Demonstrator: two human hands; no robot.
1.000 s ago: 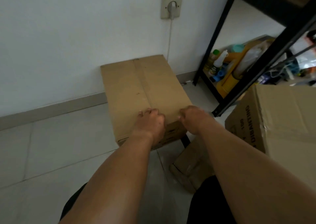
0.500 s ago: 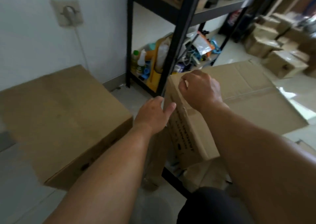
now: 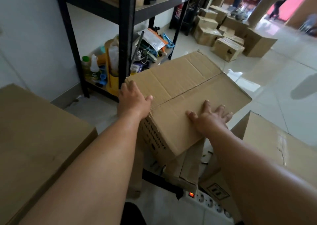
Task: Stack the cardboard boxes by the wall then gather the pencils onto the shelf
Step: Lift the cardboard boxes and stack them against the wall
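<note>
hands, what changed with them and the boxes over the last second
Both grips let go of the box by the wall and moved right to the printed box beside the black rack. The left grip now rests on its left top edge; the right grip, fisted a moment ago, lies flat on top, fingers spread. The box by the wall stayed put.

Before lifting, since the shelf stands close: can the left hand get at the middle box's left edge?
Probably yes: the left hand rests on that edge of the box, right beside the shelf post, which crowds it but does not seem to block it.
</note>
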